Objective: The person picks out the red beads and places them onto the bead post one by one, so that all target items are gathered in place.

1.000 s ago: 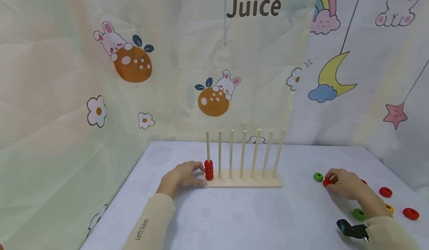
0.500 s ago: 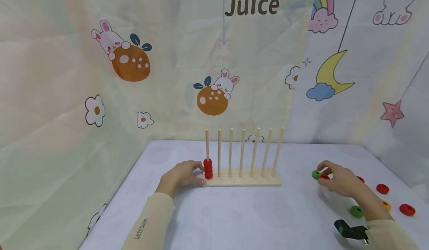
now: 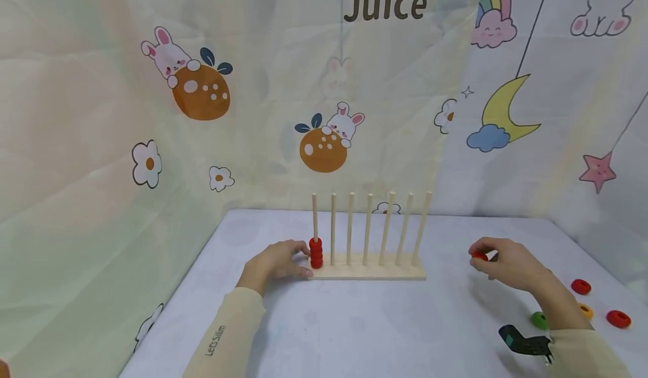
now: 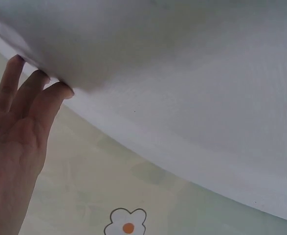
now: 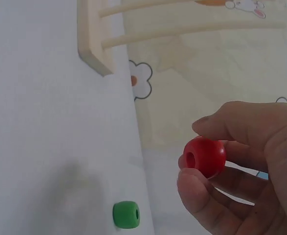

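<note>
A wooden peg stand point(image 3: 372, 274) with a row of upright pegs stands on the table, several red beads point(image 3: 316, 253) stacked on its leftmost peg. My left hand point(image 3: 275, 262) grips the stand's left end, thumb at the front and index finger beside the beads. In the left wrist view, that hand's fingertips point(image 4: 65, 90) show against the white table, and the stand is not seen. To the right of the stand, my right hand point(image 3: 511, 262) pinches a red bead point(image 5: 206, 156) between thumb and fingers, above the table. A green bead point(image 5: 126, 214) lies below it in the right wrist view.
Loose beads lie right of my right forearm: a red bead point(image 3: 581, 286), another red bead point(image 3: 619, 319), a yellow bead point(image 3: 585, 310) and a green bead point(image 3: 539, 320). A black device point(image 3: 525, 341) is attached at my right wrist. A printed curtain point(image 3: 263, 85) hangs behind the table.
My right hand has picked up the red bead and moved slightly left and up with it. My left hand stays at the stand's left end.
</note>
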`<state>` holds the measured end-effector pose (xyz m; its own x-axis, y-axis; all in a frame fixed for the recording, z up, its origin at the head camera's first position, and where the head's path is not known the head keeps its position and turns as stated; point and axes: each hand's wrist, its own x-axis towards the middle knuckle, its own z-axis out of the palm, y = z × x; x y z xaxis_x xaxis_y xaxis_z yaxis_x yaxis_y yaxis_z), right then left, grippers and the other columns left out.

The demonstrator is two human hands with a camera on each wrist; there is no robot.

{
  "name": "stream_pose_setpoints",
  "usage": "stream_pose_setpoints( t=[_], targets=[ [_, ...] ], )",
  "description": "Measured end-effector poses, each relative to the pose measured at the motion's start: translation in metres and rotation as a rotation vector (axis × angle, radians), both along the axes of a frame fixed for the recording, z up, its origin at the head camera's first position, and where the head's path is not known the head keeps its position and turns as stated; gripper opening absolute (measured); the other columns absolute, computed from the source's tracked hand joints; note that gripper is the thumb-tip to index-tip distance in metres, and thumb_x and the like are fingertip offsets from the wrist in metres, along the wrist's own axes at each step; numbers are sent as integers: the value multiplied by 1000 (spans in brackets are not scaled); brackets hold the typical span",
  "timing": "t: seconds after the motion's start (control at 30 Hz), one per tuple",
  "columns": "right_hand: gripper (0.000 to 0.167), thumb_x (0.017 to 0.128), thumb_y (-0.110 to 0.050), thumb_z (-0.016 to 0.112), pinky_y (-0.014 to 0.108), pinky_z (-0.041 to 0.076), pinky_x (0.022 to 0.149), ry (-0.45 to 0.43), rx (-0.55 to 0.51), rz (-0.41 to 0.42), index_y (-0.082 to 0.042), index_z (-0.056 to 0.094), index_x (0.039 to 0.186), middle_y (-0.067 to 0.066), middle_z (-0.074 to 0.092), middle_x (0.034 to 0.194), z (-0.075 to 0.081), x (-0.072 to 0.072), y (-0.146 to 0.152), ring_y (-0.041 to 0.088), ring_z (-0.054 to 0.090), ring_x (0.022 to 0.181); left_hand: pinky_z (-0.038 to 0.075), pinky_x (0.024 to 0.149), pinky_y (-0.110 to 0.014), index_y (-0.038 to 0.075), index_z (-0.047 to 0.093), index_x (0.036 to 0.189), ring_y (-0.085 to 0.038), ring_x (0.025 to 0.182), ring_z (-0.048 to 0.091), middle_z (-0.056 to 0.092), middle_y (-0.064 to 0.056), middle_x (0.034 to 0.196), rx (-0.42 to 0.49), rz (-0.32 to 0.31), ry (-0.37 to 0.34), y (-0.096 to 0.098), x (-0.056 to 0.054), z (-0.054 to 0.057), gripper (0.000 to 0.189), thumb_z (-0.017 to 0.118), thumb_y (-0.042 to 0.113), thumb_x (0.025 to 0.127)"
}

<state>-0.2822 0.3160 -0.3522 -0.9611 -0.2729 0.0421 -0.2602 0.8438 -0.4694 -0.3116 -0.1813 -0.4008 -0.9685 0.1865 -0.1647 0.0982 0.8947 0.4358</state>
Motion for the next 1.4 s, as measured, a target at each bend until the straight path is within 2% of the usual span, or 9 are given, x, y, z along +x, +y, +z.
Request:
stream_pose_setpoints(
  t=[0.1, 0.33, 0.57, 0.7, 0.9, 1.1, 1.27, 1.4],
  targets=[
    [32, 93, -22, 74, 28, 53, 64, 24, -20, 34, -6, 67, 119, 10, 69, 112, 3, 1, -7, 16, 64, 83, 48, 103, -58, 34, 66, 118, -28, 124, 56, 64, -1, 130, -3, 3, -7, 1, -1, 0, 49, 90, 43, 76],
    [36, 90, -8, 73, 24, 56, 67, 178, -85, 118, -6, 67, 126, 11, 70, 115, 8, -3, -24, 22, 69, 94, 47, 105, -58, 34, 66, 120, -27, 125, 56, 64, 0, 132, 5, 7, -5, -3, -3, -2, 51, 90, 44, 76],
    [38, 90, -1, 70, 24, 57, 69, 238, -133, 135, -8, 67, 128, 11, 70, 117, 10, -2, -39, 23, 70, 94, 47, 104, -56, 31, 65, 117, -25, 122, 56, 64, 2, 129, 9, -18, 1, -3, -3, 0, 48, 90, 42, 77],
    [38, 90, -1, 70, 24, 57, 69, 247, -158, 143, -8, 68, 126, 12, 70, 117, 9, -2, -50, 23, 71, 93, 47, 105, -57, 30, 66, 118, -26, 123, 56, 64, 0, 131, 10, -16, -1, -2, -3, 0, 49, 90, 42, 77],
    [35, 92, -2, 71, 23, 58, 72, 235, -232, 196, -8, 68, 126, 11, 70, 118, 5, -6, -70, 20, 71, 92, 45, 106, -61, 32, 66, 121, -29, 128, 55, 63, -2, 134, 18, 29, -14, -2, 0, -1, 52, 90, 42, 76],
    [33, 91, 0, 72, 24, 59, 75, 230, -278, 239, -8, 69, 123, 9, 70, 117, 4, -6, -85, 17, 71, 90, 46, 105, -60, 32, 66, 121, -28, 126, 56, 64, -2, 134, 9, -12, 6, -2, -1, -4, 51, 89, 44, 77],
    [33, 91, -1, 74, 27, 60, 74, 248, -296, 309, -6, 69, 123, 6, 71, 111, 3, -8, -98, 17, 70, 88, 47, 104, -60, 31, 66, 120, -28, 124, 57, 64, -1, 131, -9, -2, 5, -1, -2, -5, 52, 90, 44, 76],
    [32, 91, -3, 76, 28, 61, 73, 261, -331, 334, -8, 69, 122, 5, 71, 110, 2, -9, -106, 16, 70, 86, 47, 103, -61, 32, 66, 120, -28, 124, 57, 64, -1, 132, -2, -2, 7, 0, -1, -4, 51, 90, 44, 76]
  ],
)
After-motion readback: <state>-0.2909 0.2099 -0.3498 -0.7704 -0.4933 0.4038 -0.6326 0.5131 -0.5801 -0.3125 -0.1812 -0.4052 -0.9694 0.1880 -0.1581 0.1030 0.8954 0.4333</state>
